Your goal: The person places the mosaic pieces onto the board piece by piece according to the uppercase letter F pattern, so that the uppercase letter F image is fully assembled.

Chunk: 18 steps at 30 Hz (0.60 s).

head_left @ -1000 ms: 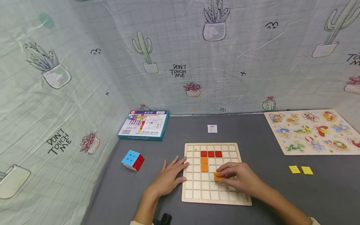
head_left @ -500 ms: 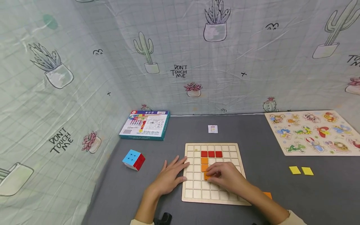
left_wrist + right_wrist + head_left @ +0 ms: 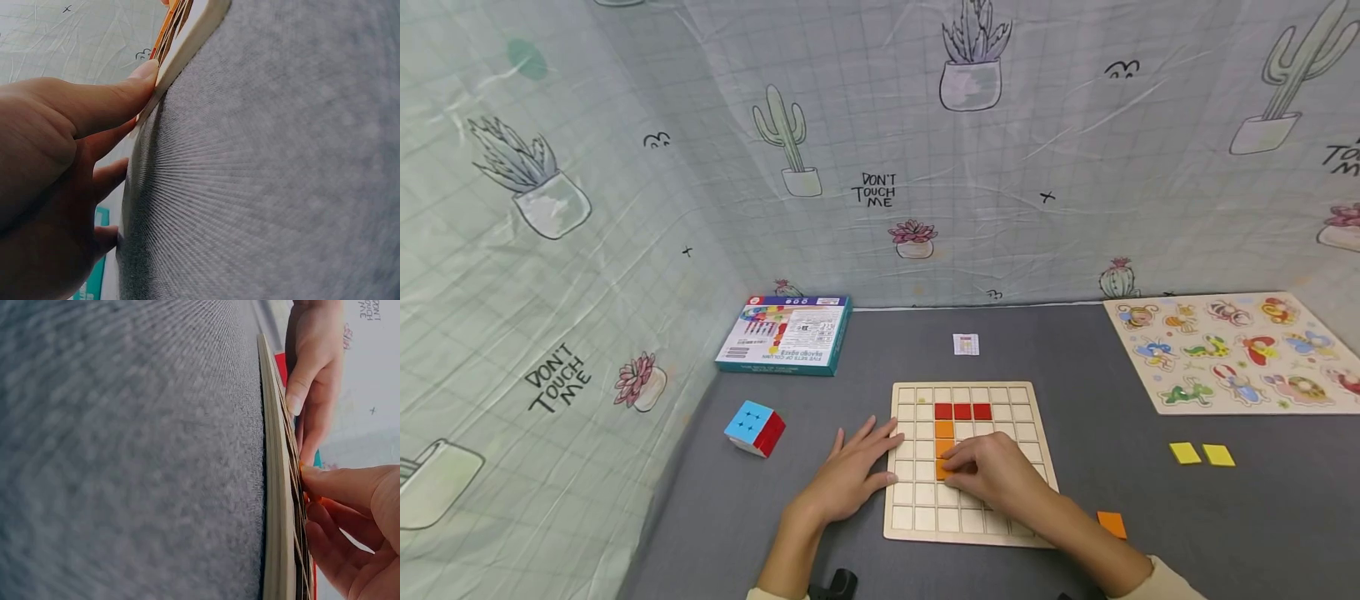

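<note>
A wooden grid board (image 3: pixel 1007 396) lies on the grey table. It holds a row of three red tiles (image 3: pixel 962 411) and two orange tiles (image 3: pixel 944 438) stacked below the left red one. My right hand (image 3: pixel 988 475) rests on the board. Its fingertips pinch a third orange tile (image 3: pixel 941 472) down in the cell just under those two. In the right wrist view the fingertips (image 3: pixel 312 472) meet the board (image 3: pixel 275 487) at an orange sliver. My left hand (image 3: pixel 853 471) lies flat on the table, fingers spread. Its thumb (image 3: pixel 119 94) presses against the board's left edge (image 3: pixel 187 44).
A loose orange tile (image 3: pixel 1111 524) lies right of the board, and two yellow tiles (image 3: pixel 1201 454) farther right. An animal peg puzzle (image 3: pixel 1232 350) sits at back right, a small card (image 3: pixel 966 343) behind the board, a puzzle cube (image 3: pixel 755 427) and a box (image 3: pixel 785 333) to the left. Cactus-print cloth walls the table.
My right hand carried the orange tile leftward from the board's middle to the cell under the two orange tiles. The loose orange tile on the table came into view. The left hand stayed put.
</note>
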Tool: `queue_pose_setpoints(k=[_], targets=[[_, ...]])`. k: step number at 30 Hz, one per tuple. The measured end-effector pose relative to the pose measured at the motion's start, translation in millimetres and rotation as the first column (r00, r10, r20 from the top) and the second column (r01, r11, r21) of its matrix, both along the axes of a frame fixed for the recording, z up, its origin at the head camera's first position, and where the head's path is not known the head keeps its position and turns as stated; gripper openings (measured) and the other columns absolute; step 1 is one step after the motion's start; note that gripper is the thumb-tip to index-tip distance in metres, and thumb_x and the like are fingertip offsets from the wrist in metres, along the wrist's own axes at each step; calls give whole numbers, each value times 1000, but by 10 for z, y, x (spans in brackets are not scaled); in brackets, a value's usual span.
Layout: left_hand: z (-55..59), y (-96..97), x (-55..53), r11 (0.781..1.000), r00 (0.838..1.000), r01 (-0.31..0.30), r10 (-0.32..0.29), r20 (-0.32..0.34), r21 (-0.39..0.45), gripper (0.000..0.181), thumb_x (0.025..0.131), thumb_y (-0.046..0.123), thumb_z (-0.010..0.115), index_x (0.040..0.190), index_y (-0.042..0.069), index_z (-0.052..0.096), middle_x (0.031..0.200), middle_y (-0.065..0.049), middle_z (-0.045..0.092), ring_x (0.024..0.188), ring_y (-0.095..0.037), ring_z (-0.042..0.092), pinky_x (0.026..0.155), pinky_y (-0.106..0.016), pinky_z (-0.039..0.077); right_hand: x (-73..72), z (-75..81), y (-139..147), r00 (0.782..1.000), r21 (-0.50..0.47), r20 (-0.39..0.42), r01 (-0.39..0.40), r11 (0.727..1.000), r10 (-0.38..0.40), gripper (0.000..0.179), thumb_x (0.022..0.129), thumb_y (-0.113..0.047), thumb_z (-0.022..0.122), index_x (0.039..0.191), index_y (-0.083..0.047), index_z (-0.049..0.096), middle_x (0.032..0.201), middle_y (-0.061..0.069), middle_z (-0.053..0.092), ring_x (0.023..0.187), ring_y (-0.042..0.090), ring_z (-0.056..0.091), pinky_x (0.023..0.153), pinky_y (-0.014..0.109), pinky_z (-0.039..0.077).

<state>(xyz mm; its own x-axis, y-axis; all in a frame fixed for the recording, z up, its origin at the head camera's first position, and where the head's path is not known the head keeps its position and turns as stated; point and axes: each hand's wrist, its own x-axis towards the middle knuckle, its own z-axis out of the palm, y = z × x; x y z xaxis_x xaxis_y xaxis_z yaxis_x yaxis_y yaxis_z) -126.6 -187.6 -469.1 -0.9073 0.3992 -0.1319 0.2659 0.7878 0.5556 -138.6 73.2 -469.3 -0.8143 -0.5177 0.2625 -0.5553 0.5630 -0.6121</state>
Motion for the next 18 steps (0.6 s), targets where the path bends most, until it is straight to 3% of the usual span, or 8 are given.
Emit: queue_pose_setpoints(k=[11, 18], targets=[[-19, -7, 7, 1000, 1000, -7, 7, 0, -6, 58, 97, 27, 68, 152, 21, 51, 168, 2, 35, 160, -35, 22, 123, -75, 5, 29, -18, -52, 997, -24, 2, 76, 997, -76, 17, 71, -4, 90, 85, -13, 85, 92, -1, 82, 92, 18, 79, 79, 28, 63], [-41, 3, -17, 1000, 1000, -8, 8, -4, -13, 58, 97, 28, 68, 152, 21, 51, 168, 2, 34, 160, -34, 21, 123, -75, 5, 40, -11, -62, 997, -16, -14, 78, 997, -79, 11, 74, -5, 88, 84, -10, 84, 92, 1, 82, 91, 18, 80, 79, 29, 63]])
